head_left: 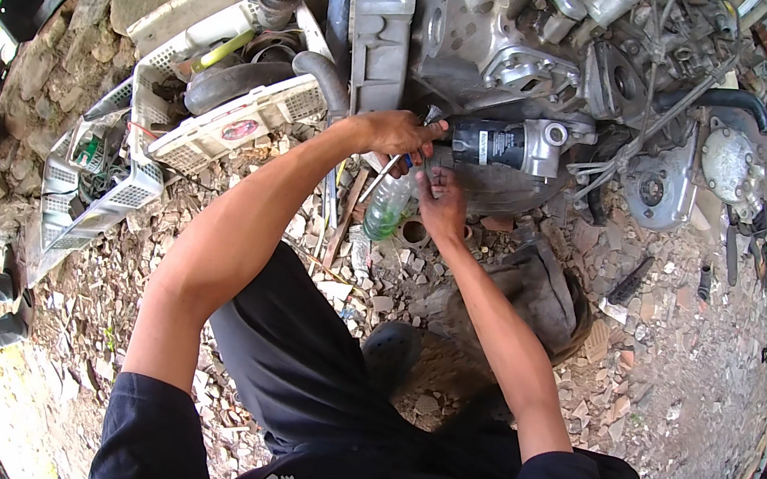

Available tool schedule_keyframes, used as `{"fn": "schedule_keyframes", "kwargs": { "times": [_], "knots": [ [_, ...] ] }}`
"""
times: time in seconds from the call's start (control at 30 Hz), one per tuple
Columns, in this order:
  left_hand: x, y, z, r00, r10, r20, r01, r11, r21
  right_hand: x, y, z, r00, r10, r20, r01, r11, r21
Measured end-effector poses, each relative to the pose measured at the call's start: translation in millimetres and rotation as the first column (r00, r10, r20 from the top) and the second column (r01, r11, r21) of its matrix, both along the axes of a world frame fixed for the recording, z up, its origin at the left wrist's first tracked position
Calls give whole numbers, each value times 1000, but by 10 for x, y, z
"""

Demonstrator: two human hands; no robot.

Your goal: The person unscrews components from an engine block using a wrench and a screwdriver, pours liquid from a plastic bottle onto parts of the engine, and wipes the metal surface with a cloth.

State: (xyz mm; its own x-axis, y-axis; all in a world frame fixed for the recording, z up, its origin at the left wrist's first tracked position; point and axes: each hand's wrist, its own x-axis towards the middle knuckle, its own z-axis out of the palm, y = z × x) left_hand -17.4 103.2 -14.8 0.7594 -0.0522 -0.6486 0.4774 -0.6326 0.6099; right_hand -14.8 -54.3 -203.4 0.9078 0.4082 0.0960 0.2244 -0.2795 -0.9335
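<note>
My left hand (393, 136) is closed round a thin metal rod (380, 178) that slants down to the left from my fingers. It is beside the end of a black cylindrical oil filter (489, 144), which is joined to a silver metal housing (547, 148). Just below, my right hand (443, 206) has its fingers curled up toward the same filter end; whatever they grip is hidden. Between and under both hands is a clear plastic bottle (386, 215) with a green lower part. My fingers cover its upper end.
Greasy engine castings (502, 16) fill the far side, with loose cables (637, 130) across them. White plastic crates (239, 122) with parts stand at the left. A dark crumpled piece (536, 296) lies on the rubble ground. A round metal cover (733, 161) is at the right.
</note>
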Motion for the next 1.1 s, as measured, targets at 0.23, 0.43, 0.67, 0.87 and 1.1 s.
{"fn": "schedule_keyframes", "kwargs": {
  "times": [0.23, 0.43, 0.67, 0.87, 1.1],
  "knots": [
    [86, -183, 58, 970, -141, 199, 133, 990, 53, -53, -423, 906, 911, 334, -244, -227, 896, 381],
    [60, -450, 331, 953, 56, 298, -16, 990, -137, -127, -904, 1457, 896, 429, -113, -277, 740, 613],
    [207, -664, 672, 863, 421, 281, -146, 739, -658, 200, -880, 2282, 842, 206, 499, -427, 820, 382],
    [246, -948, 951, 794, 534, 289, -275, 740, -613, 661, -835, 2703, 826, 47, 561, -176, 968, 178],
    [123, -928, 1009, 714, 534, 453, -419, 844, -335, 1049, -767, 2763, 500, -149, 853, -100, 969, 228]
  ]
}}
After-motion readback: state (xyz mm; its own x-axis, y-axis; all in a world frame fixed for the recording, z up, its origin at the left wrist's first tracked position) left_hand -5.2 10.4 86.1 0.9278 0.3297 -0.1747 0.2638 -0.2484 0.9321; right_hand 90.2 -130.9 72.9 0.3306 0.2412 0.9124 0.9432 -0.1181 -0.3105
